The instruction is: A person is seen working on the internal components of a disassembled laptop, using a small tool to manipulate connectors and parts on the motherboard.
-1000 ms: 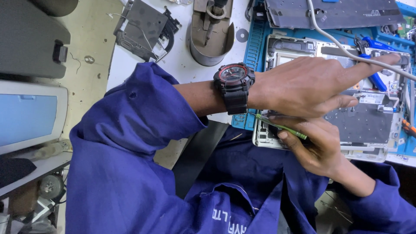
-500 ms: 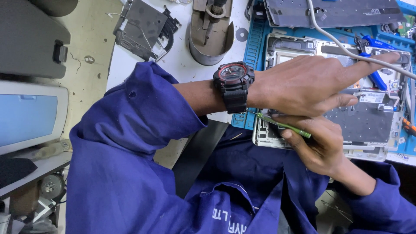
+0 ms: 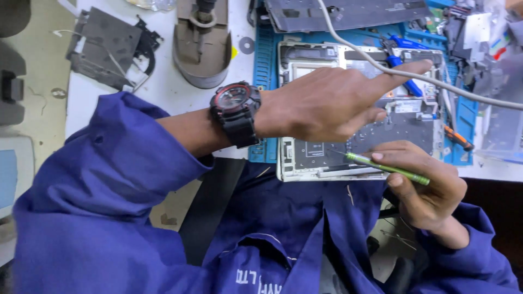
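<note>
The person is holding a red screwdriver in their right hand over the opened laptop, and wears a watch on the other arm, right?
Not quite. The screwdriver in the right hand is green, not red, as the head view shows. The rest holds: it is over the opened laptop, and the watch is on the other arm.

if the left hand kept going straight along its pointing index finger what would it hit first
Most likely the grey cable, which crosses just past the left hand fingertip above the opened laptop chassis. Beyond it lie the blue tools. Depth is unclear, so the finger might pass under the cable.
</note>
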